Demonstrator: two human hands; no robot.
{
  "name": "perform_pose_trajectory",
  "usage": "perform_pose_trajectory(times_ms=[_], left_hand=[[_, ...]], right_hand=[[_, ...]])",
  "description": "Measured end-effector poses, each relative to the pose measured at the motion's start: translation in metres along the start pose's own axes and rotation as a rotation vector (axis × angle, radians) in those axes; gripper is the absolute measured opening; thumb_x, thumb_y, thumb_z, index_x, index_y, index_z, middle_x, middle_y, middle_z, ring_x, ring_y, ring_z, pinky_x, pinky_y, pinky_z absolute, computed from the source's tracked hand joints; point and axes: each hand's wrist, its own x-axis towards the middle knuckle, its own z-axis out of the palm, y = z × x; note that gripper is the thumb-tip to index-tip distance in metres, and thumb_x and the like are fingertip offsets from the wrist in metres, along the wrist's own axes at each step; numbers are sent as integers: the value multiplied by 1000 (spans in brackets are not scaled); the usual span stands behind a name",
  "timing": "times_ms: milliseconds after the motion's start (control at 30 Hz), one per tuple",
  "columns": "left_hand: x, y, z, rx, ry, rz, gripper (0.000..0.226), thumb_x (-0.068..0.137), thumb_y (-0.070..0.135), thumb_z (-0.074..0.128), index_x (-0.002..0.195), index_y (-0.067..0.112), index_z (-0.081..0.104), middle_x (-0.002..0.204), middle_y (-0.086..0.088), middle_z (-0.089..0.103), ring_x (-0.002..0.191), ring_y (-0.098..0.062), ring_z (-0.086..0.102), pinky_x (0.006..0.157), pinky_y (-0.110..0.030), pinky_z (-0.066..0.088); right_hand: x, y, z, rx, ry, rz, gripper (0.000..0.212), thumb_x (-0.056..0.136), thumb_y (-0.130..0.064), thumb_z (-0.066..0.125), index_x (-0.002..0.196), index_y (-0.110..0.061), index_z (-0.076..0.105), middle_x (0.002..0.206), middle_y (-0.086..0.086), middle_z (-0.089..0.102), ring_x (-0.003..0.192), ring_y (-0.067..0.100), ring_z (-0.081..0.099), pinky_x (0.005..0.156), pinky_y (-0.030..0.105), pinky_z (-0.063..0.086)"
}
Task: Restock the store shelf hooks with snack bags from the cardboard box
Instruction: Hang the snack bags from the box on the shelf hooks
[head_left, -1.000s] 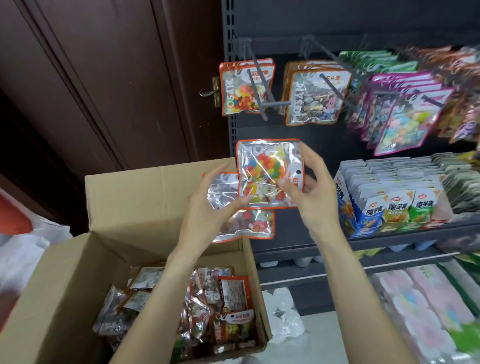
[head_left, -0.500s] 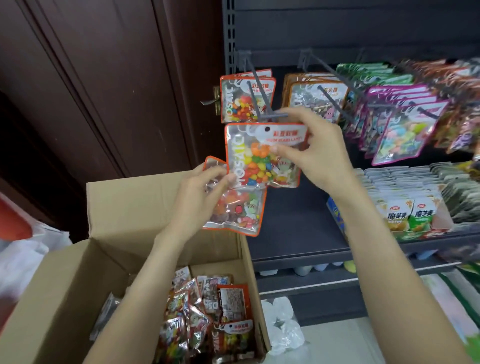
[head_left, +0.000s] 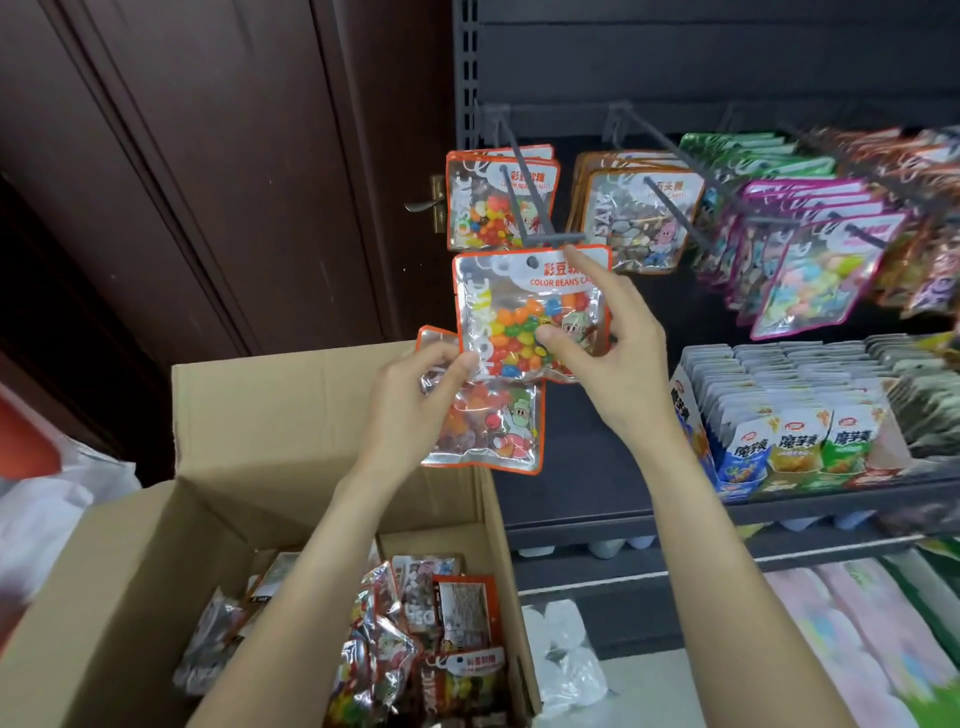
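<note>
My right hand (head_left: 613, 353) pinches an orange-edged colour bean bag (head_left: 519, 317) by its lower right, index finger pointing up along the bag's top corner. The bag's hang hole sits just below the tip of the leftmost shelf hook (head_left: 540, 228), where same-kind bags (head_left: 493, 202) hang. My left hand (head_left: 415, 405) grips a second, similar candy bag (head_left: 488, 426) lower down, partly behind the first. The open cardboard box (head_left: 218, 431) below holds several more snack bags (head_left: 415, 639).
More hooks to the right carry brown-edged bags (head_left: 639, 218) and pink and green bags (head_left: 810, 260). A shelf (head_left: 831, 499) holds rows of small packets (head_left: 795, 431). A dark wooden door (head_left: 208, 182) stands left. White plastic bags (head_left: 47, 499) lie at far left.
My right hand has shifted its grip lower on the colour bean bag, index finger now extended up. The bag stays just under the hook tip. My left hand keeps the second bag.
</note>
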Motion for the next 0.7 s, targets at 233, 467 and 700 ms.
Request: perform_pose_trajectory(times_ms=[233, 467, 700], left_hand=[[4, -7, 0, 84, 72, -110, 24, 85, 27, 72, 107, 21, 68, 93, 14, 61, 76, 10, 57, 62, -1, 40], [5, -14, -13, 159, 128, -179, 34, 85, 29, 71, 118, 24, 65, 102, 10, 62, 76, 5, 55, 59, -2, 43], [4, -8, -16, 28, 121, -151, 35, 86, 25, 69, 118, 36, 61, 109, 13, 61, 94, -9, 64, 71, -23, 55]], right_hand=[[48, 31, 18, -60, 17, 43, 53, 83, -19, 74, 133, -23, 55, 130, -4, 58, 120, 9, 53, 102, 31, 46], [116, 72, 47, -194, 73, 11, 62, 85, -5, 69, 141, -23, 47, 124, 8, 52, 106, 7, 49, 87, 21, 51], [85, 74, 40, -156, -23, 111, 55, 92, -10, 61, 142, -25, 44, 136, 7, 40, 125, 19, 46, 104, 38, 45]])
